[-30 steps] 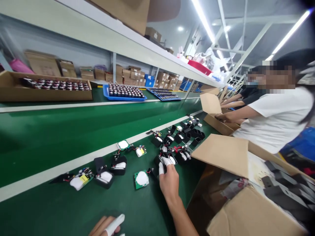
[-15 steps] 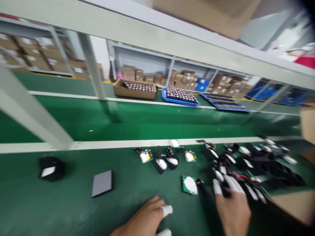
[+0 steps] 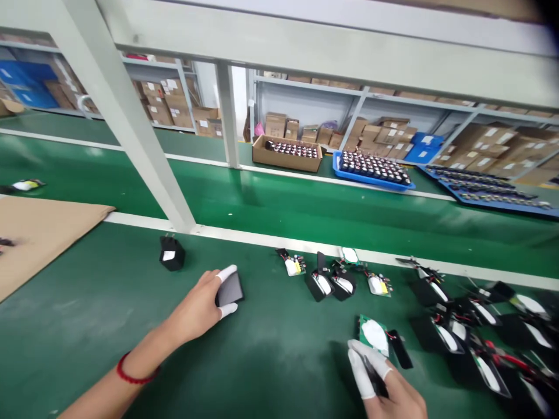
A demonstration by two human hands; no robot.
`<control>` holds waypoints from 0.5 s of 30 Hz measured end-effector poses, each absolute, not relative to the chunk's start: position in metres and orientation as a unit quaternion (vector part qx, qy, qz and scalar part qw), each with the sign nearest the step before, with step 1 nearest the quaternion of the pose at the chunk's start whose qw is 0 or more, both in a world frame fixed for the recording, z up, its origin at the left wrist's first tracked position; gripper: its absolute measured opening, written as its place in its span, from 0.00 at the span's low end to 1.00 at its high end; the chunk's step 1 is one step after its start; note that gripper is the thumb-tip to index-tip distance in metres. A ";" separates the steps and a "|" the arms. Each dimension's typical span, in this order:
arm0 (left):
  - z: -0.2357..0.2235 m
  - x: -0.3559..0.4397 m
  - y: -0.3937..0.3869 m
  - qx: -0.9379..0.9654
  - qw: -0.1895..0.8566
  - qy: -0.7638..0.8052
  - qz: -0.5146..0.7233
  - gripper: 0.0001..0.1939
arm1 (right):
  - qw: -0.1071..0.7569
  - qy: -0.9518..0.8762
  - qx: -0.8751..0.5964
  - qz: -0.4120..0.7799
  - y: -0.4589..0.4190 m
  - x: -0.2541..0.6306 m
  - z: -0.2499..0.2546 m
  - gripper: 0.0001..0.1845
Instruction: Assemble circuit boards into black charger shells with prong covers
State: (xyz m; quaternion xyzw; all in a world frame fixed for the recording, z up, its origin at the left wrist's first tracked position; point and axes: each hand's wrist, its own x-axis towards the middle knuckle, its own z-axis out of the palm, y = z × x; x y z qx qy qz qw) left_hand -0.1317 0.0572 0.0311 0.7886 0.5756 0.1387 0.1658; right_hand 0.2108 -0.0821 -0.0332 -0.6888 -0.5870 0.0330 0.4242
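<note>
My left hand (image 3: 198, 306), with white finger cots on thumb and forefinger, closes around the edges of a flat dark-grey rectangular piece (image 3: 231, 289) on the green bench. My right hand (image 3: 388, 381), also in white finger cots, pinches a dark part that its fingers mostly hide. Just beyond it lies a green circuit board with a white round pad (image 3: 374, 336), wired to a small black plate (image 3: 400, 350). To the left of the grey piece stands a black plug adapter (image 3: 172, 254) with prongs up and a white label.
Several open black housings (image 3: 321, 285) with white pads and wires lie ahead, with more crowded at right beside red-handled pliers (image 3: 509, 356). A white post (image 3: 144, 139) rises at left near a cardboard sheet (image 3: 48, 233). Across the bench sits a blue tray (image 3: 371, 181).
My view has swung left. My left hand has reached left to the grey piece and closed on it. My right hand has left the crowded housings and come nearer with a dark part.
</note>
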 end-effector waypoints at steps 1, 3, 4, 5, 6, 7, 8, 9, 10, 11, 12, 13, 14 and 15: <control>0.028 -0.131 0.057 0.785 0.156 0.581 0.145 0.27 | 0.418 -0.604 -0.678 0.039 -0.082 0.214 -0.033 0.16; 0.022 -0.125 0.053 0.788 0.121 0.580 0.165 0.25 | 0.405 -0.626 -0.664 0.049 -0.082 0.217 -0.030 0.14; 0.018 -0.122 0.050 0.798 0.098 0.567 0.180 0.23 | 0.399 -0.630 -0.664 0.050 -0.082 0.218 -0.028 0.14; 0.014 -0.119 0.047 0.810 0.077 0.546 0.197 0.21 | 0.396 -0.624 -0.671 0.049 -0.083 0.218 -0.026 0.15; 0.010 -0.116 0.043 0.826 0.060 0.518 0.216 0.19 | 0.393 -0.613 -0.683 0.048 -0.084 0.218 -0.024 0.16; 0.005 -0.113 0.038 0.840 0.052 0.486 0.235 0.16 | 0.392 -0.601 -0.695 0.049 -0.086 0.218 -0.022 0.16; -0.001 -0.112 0.034 0.852 0.051 0.457 0.251 0.14 | 0.393 -0.583 -0.710 0.050 -0.087 0.218 -0.020 0.17; -0.006 -0.111 0.030 0.860 0.057 0.434 0.263 0.13 | 0.400 -0.554 -0.728 0.052 -0.089 0.218 -0.019 0.18; -0.012 -0.110 0.027 0.862 0.063 0.425 0.270 0.14 | 0.409 -0.518 -0.749 0.056 -0.091 0.218 -0.018 0.19; -0.016 -0.110 0.025 0.859 0.066 0.431 0.269 0.15 | 0.419 -0.480 -0.768 0.062 -0.092 0.219 -0.017 0.20; -0.021 -0.109 0.024 0.853 0.067 0.447 0.259 0.16 | 0.428 -0.445 -0.784 0.066 -0.093 0.220 -0.016 0.21; -0.024 -0.107 0.024 0.850 0.069 0.464 0.241 0.18 | 0.435 -0.415 -0.796 0.066 -0.093 0.222 -0.015 0.22; -0.027 -0.104 0.024 0.850 0.073 0.475 0.216 0.19 | 0.439 -0.397 -0.804 0.062 -0.093 0.223 -0.014 0.23; -0.028 -0.099 0.024 0.854 0.077 0.477 0.190 0.20 | 0.439 -0.390 -0.808 0.052 -0.093 0.225 -0.013 0.24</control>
